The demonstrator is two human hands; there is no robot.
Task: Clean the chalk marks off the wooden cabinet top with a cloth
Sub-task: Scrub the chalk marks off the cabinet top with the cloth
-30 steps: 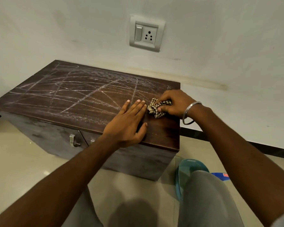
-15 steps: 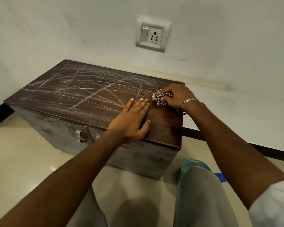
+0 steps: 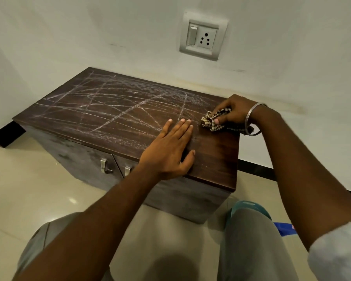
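Note:
A low dark wooden cabinet top (image 3: 215, 157) stands against the wall, crossed by many white chalk marks (image 3: 118, 110) over its left and middle. My right hand (image 3: 236, 110), with a metal bangle on the wrist, grips a bunched checkered cloth (image 3: 215, 121) and presses it on the top near the back right corner. My left hand (image 3: 170, 151) lies flat on the wood just left of the cloth, fingers straight, thumb near the front edge. The strip of wood at the right end looks free of chalk.
A wall socket with a switch (image 3: 203, 36) sits above the cabinet. Two metal door handles (image 3: 104, 166) show on the cabinet front. My knees are below, with a teal slipper (image 3: 249, 207) and a blue item (image 3: 285, 229) on the tiled floor at right.
My right hand with the cloth has slid from the front-middle toward the back right corner of the top. My left hand has stayed flat in place. The camera has shifted a little.

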